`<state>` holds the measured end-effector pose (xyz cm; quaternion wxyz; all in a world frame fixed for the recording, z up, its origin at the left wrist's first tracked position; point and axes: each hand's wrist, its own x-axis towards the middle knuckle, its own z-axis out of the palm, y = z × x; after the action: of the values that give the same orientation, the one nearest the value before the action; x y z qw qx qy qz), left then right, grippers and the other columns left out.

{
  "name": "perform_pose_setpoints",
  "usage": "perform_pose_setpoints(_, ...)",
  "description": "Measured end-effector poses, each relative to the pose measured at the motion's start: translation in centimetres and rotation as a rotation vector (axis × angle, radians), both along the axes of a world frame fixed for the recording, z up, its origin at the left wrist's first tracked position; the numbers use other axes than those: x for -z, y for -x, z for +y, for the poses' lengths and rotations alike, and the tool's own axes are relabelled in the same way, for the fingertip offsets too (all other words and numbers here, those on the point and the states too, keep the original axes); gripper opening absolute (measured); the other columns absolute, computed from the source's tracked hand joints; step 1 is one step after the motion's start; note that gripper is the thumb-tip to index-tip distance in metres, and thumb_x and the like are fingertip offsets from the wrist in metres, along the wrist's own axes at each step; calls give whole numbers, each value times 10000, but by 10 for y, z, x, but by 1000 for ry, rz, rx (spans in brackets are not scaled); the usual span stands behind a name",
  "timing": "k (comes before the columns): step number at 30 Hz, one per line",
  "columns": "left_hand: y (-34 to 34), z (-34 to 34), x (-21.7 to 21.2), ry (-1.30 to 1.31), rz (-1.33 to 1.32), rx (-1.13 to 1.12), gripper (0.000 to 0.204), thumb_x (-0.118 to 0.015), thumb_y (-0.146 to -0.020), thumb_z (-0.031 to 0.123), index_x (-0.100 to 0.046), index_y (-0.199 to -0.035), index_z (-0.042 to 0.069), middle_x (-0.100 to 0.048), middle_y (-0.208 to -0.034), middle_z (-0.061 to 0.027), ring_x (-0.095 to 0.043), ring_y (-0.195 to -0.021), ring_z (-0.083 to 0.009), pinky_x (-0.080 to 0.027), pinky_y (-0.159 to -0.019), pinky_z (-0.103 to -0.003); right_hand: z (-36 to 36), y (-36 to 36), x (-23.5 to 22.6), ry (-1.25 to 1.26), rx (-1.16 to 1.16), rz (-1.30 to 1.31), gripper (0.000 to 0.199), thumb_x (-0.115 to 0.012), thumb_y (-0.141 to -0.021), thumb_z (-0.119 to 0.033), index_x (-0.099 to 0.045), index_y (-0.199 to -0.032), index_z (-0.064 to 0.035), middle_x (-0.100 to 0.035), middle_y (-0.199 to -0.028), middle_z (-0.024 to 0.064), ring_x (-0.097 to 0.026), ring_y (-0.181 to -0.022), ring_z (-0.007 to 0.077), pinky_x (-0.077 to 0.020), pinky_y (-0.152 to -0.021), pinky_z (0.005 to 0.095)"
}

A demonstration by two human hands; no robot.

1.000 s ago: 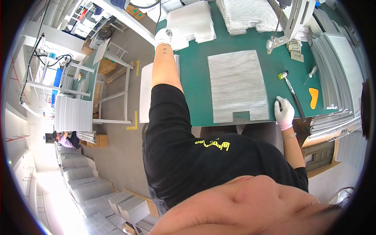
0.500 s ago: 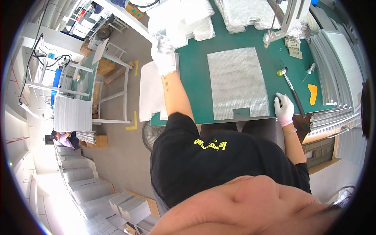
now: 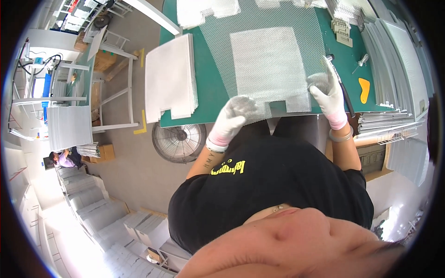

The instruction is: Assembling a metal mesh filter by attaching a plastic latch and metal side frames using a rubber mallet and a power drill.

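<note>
A wide, see-through metal mesh sheet (image 3: pixel 217 51) is spread between my gloved hands over the green work table. My left hand (image 3: pixel 226 124) grips its near left corner, thumb on top and fingertips showing through the mesh. On the right, my right hand (image 3: pixel 333 103) holds the sheet's edge, which curls up between thumb and fingers. Beneath the mesh shows a smaller, finer silver sheet (image 3: pixel 269 65) with a notch in its near edge. A hammer (image 3: pixel 346 95) with a black handle lies close beside my right hand, its head partly hidden.
Left on the table stands a stack of white notched sheets (image 3: pixel 169 76); more mesh stacks (image 3: pixel 206 11) lie at the far edge. On the right are a yellow flat piece (image 3: pixel 365 90), small metal plates (image 3: pixel 342 33) and upright panels (image 3: pixel 394 69). A floor fan (image 3: pixel 180 135) stands below.
My left hand has come back from the far left stacks to the near edge. The mesh sheet now covers the silver sheet, and my right hand has lifted from the table edge onto it.
</note>
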<state>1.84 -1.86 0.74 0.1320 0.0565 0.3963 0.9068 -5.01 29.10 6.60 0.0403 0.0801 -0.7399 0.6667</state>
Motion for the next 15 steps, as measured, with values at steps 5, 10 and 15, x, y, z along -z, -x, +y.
perform_pose_setpoints(5,16,3,-22,819,26,-279,546,-716,-906,238,-519,-1323,-54,-648,-1220,-146,-667,-982,-236,-530,-892,-327,-2,-13,31,-201,22,52,836,-715,-824,-47,-286,-1539,29,-466,-1486,204,-447,-1392,261,-366,-1132,341)
perform_pose_setpoints(10,24,19,-5,1423,194,-426,699,-791,-792,259,-502,-1364,-20,-670,-1121,-196,-684,-893,-267,-536,-834,-333,-6,-18,48,-571,146,-88,878,-764,-812,-202,-302,-1535,-17,-642,-1215,268,-675,-1035,384,-532,-903,379)
perform_pose_setpoints(15,31,25,2,1517,-6,-286,753,-786,-805,293,-454,-1405,-17,-662,-1171,-218,-685,-943,-325,-542,-846,-386,-5,-13,58,-673,130,-175,880,-764,-809,-254,-311,-1539,-63,-686,-1044,246,-680,-907,396,-551,-811,408)
